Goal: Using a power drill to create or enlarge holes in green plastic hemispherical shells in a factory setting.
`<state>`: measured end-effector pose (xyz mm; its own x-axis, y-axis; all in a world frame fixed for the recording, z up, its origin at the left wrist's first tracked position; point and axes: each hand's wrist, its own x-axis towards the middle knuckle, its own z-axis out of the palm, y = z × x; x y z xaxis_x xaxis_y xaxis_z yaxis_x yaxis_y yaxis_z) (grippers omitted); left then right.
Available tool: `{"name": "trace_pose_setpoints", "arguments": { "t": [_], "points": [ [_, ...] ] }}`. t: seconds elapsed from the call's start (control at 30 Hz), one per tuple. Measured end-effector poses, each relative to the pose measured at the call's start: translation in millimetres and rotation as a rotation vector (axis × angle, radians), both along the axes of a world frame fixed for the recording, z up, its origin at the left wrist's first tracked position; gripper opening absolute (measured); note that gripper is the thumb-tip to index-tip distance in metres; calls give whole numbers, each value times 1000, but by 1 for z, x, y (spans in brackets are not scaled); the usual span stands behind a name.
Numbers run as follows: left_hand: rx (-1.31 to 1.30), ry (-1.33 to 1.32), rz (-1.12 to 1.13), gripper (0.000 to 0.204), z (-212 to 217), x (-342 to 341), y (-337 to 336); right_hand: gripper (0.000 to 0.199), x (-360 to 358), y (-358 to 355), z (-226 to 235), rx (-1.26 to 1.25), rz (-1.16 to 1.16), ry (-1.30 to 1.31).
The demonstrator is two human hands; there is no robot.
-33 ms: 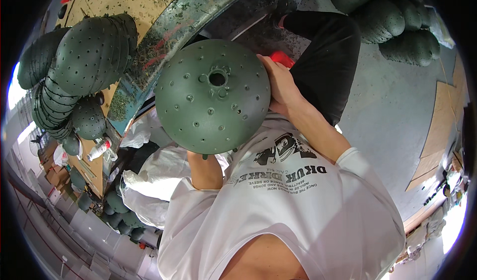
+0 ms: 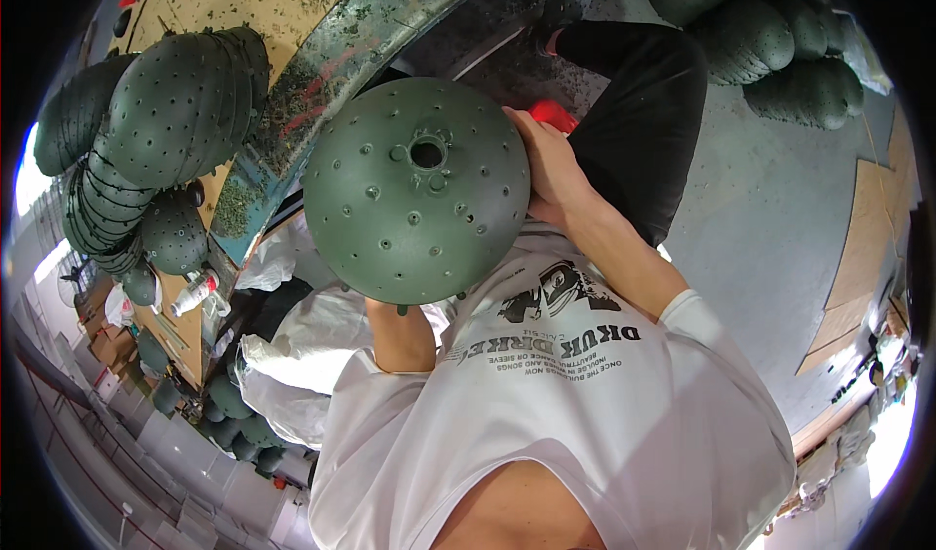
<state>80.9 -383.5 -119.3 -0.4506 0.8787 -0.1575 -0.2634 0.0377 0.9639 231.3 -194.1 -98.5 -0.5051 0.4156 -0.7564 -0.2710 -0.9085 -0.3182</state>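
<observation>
Far left: stack of green domes (image 2: 146, 131) nested on a speckled counter (image 2: 263, 23), a bottle (image 2: 193, 292) below them, white bags (image 2: 302, 345) lower down. Centre: one green dome (image 2: 417, 191), perforated, with a hub hole on top, held up in front of the chest, rounded side to the camera. Left hand is hidden behind the dome's lower edge, only the forearm shows, so cannot tell its grip. Right hand (image 2: 548, 165) is wrapped on the dome's right rim, fingers behind. Far right: more domes (image 2: 780, 43) on the floor (image 2: 780, 238). Step looks like inspecting or carrying the dome; next move likely needs a firm two-handed hold while turning or setting it onto a stack.
</observation>
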Motion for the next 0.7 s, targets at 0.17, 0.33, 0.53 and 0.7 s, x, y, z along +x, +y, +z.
{"name": "trace_pose_setpoints", "arguments": {
  "t": [0.17,0.33,0.53,0.7],
  "points": [
    [-14,-40,11,50,-6,-2,6,26,4,-1,-6,-19,-22,97],
    [-30,-83,22,50,-13,-3,11,31,-3,-3,-1,-31,-25,39],
    [-50,-134,41,50,-21,-5,16,30,-6,-7,0,-61,-23,30],
    [-65,-174,54,50,-26,-6,24,30,-6,-15,-17,-28,28,56]
  ]
}}
